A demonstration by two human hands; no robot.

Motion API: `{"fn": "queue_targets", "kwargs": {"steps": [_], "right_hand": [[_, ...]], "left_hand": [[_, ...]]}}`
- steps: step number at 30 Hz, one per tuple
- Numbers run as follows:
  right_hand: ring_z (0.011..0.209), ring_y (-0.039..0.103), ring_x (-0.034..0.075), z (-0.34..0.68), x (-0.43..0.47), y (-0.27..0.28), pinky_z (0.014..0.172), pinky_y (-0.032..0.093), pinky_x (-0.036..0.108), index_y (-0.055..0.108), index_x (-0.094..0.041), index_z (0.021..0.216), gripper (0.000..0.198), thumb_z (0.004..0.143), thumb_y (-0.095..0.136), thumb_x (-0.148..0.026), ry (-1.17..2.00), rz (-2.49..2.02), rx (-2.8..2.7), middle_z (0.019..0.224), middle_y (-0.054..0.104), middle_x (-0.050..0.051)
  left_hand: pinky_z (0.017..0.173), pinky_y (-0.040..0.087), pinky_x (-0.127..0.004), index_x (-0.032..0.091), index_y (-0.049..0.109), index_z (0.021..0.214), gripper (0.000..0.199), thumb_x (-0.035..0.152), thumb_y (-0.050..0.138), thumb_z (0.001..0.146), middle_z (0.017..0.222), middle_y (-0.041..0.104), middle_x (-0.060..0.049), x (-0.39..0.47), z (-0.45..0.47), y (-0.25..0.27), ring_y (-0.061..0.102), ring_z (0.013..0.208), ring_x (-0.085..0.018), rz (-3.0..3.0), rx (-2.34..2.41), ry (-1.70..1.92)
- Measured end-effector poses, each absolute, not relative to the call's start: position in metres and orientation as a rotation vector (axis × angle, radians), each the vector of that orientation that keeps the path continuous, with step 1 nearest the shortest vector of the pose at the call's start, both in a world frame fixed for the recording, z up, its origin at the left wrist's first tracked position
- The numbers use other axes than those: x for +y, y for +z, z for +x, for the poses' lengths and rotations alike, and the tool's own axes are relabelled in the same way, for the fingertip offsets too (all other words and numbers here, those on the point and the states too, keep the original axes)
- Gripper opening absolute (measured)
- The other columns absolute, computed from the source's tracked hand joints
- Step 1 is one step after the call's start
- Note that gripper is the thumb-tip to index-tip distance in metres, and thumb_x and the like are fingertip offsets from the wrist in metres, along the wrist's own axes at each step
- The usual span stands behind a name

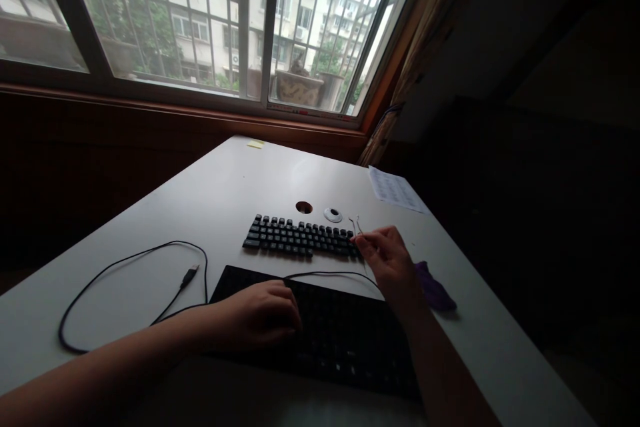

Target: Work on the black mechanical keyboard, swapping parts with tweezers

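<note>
A dark keyboard point(340, 333) lies on the white table in front of me; its surface is mostly in shadow. My left hand point(270, 313) rests on its left half with the fingers curled in; what they hold, if anything, is hidden. Beyond the keyboard, loose black keycaps point(295, 237) are laid out in rows. At their right end my right hand point(385, 257) is closed in a pinch, fingertips beside the last caps. Thin bent wires point(359, 223) show just past these fingertips; whether they are in the pinch I cannot tell.
A black cable point(175, 242) with a USB plug point(190, 275) loops at left. Behind the keycaps are a cable hole point(303, 207) and a round white cover point(333, 215). Purple cloth point(434, 287) lies at right, a printed sheet point(397, 189) at the far corner, yellow paper point(256, 144) at the back.
</note>
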State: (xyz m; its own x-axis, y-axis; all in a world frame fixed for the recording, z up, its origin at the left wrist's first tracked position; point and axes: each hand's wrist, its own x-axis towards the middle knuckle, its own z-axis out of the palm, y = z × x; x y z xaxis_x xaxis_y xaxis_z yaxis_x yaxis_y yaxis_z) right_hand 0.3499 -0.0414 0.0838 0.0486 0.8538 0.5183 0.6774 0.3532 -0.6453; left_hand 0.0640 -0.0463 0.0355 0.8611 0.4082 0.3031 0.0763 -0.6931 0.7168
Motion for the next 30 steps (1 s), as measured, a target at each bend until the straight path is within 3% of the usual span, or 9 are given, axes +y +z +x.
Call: {"fn": "queue_targets", "kwargs": {"steps": [8,15,20,30], "right_hand": [[0.063,0.060,0.014,0.330,-0.096,0.071,0.059,0.049,0.027,0.066,-0.021,0.087,0.017,0.093,0.064,-0.036,0.827,-1.346,-1.765,0.078,0.059,0.000],[0.067,0.063,0.014,0.313,-0.114,0.045,0.059,0.052,0.026,0.068,-0.021,0.089,0.010,0.093,0.064,-0.030,0.864,-1.236,-1.800,0.085,0.061,0.002],[0.078,0.064,0.018,0.309,-0.114,0.041,0.070,0.053,0.030,0.068,-0.023,0.088,0.005,0.090,0.066,-0.026,0.745,-1.160,-1.924,0.086,0.065,0.004],[0.070,0.060,0.017,0.307,-0.113,0.030,0.064,0.045,0.028,0.062,-0.021,0.079,0.011,0.090,0.064,-0.024,0.694,-1.245,-1.967,0.075,0.063,0.001]], "left_hand": [[0.082,0.050,-0.031,0.021,0.071,0.097,0.014,0.021,0.073,0.083,0.099,0.066,-0.006,-0.051,0.067,0.031,0.056,0.096,-0.021,2.499,0.281,0.535],[0.085,0.047,-0.031,0.021,0.070,0.091,0.010,0.021,0.075,0.083,0.100,0.066,-0.005,-0.050,0.068,0.030,0.056,0.093,-0.020,2.529,0.261,0.521],[0.085,0.046,-0.033,0.021,0.069,0.090,0.007,0.020,0.072,0.084,0.099,0.067,-0.007,-0.049,0.069,0.027,0.057,0.091,-0.020,2.523,0.220,0.552],[0.091,0.047,-0.034,0.021,0.069,0.092,0.013,0.018,0.074,0.081,0.106,0.066,-0.006,-0.049,0.069,0.027,0.058,0.098,-0.022,2.521,0.212,0.547]]}}
